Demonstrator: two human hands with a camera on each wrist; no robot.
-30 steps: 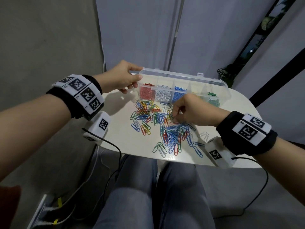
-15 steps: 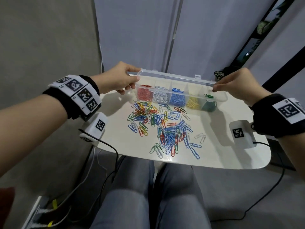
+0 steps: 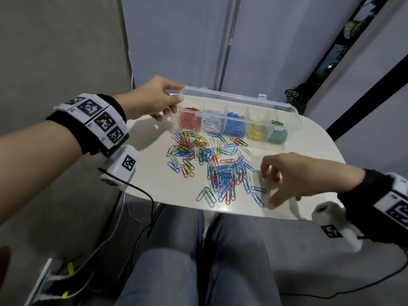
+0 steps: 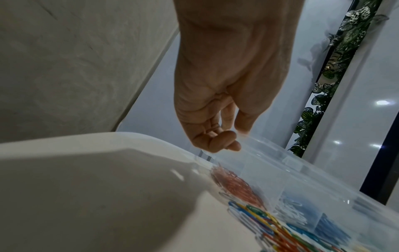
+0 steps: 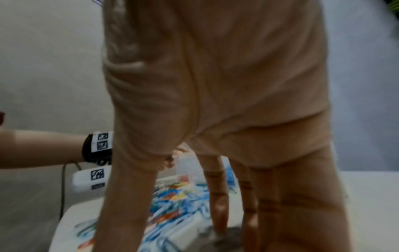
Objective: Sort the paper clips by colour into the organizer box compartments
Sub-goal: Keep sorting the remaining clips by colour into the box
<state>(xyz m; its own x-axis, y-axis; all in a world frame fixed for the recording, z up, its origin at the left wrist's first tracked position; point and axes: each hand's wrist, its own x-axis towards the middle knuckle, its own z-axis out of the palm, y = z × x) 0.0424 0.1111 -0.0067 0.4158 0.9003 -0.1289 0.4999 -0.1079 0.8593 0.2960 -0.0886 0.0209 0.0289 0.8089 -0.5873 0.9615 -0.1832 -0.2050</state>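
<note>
At the upper left of the head view, our left hand [image 3: 152, 100] pinches the near left corner of the organizer box [image 3: 293, 117] lid, thumb below and forefinger above the clear plastic edge; the left wrist view shows the other fingers [image 4: 215, 141] curled just above that corner. Lower right in the same view, our right hand [image 3: 293, 175] is spread loosely open over the table [image 3: 154, 180], fingertips pointing down at two pale clips by the right edge of the loose pile; whether they touch the clips we cannot tell, and the right wrist view is too blurred to settle it. We see nothing gripped in that hand. Our box is a clear, long case standing at the far side of the table, its lid raised behind it. We count five compartments in one row, from left to right holding red [image 3: 189, 120], white [image 3: 213, 123], blue [image 3: 235, 127], yellow [image 3: 256, 132] and green [image 3: 277, 135] clips. Between the box and the near edge lies the unsorted heap of paper clips [image 3: 218, 168], mixed in all five colours and far too many and too tangled for us to count.
</note>
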